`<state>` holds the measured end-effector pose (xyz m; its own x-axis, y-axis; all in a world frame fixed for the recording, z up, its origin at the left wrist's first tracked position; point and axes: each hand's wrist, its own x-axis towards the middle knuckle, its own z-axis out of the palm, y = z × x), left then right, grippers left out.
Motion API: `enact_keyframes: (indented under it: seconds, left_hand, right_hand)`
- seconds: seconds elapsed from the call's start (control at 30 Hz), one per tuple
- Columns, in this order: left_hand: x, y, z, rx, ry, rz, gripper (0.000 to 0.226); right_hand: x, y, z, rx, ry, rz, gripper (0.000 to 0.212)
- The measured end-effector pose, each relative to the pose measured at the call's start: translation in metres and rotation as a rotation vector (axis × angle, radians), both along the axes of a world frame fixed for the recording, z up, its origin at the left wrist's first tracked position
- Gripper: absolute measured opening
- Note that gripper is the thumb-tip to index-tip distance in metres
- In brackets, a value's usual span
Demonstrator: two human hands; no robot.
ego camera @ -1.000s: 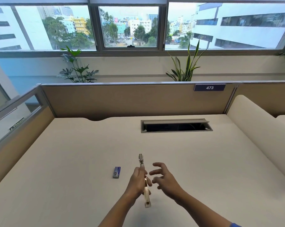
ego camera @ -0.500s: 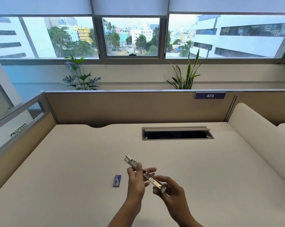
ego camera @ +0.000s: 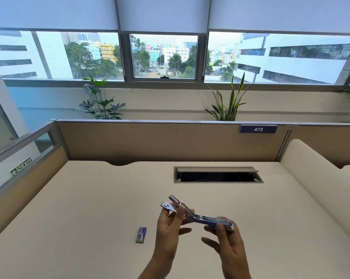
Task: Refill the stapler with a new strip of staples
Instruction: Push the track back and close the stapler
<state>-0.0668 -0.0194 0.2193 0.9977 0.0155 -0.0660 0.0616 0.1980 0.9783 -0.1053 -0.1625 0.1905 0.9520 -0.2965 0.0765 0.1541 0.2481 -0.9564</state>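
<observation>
Blue plate (ego camera: pixel 258 129) on the far partition (ego camera: pixel 170 141) reads "473"; green sign (ego camera: pixel 21 166) beyond the left glass (ego camera: pixel 1 141) reads "EXIT", mirrored.

Two slender forearms come up from the lower edge (bare for all their visible length), ending in the left hand (ego camera: pixel 168 228) and right hand (ego camera: pixel 228 246), both bare.

The stapler (ego camera: pixel 198 215) is held over the desk (ego camera: pixel 89 208) in the lower middle of the frame. It is gripped by the left hand (ego camera: pixel 170 224) at its left end and the right hand (ego camera: pixel 228 240) at its right end. The staple box (ego camera: pixel 141 235) is laid on the desk, left of the left hand. The cable slot (ego camera: pixel 218 175) is set in the desk behind the stapler.
</observation>
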Motion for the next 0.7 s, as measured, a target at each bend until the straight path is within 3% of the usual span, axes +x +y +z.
enact_keyframes:
  seconds: [0.13,0.33,0.53,0.7]
  left_hand:
    - [-0.001,0.0,0.002,-0.083,-0.058,-0.019,0.037]
    - [-0.001,-0.003,0.005,-0.007,-0.175,-0.059,0.038]
    - [-0.005,-0.009,0.007,0.379,-0.345,-0.06,0.031]
    - [-0.009,-0.006,0.008,0.512,-0.383,-0.018,0.025]
  right_hand:
    - [-0.003,-0.01,0.012,-0.009,0.018,0.046,0.014]
    - [0.006,-0.019,0.032,-0.077,0.015,0.011,0.016]
    - [0.013,-0.009,0.038,-0.099,0.075,0.05,0.018]
    - [0.012,0.005,0.044,-0.165,0.114,0.15,0.013]
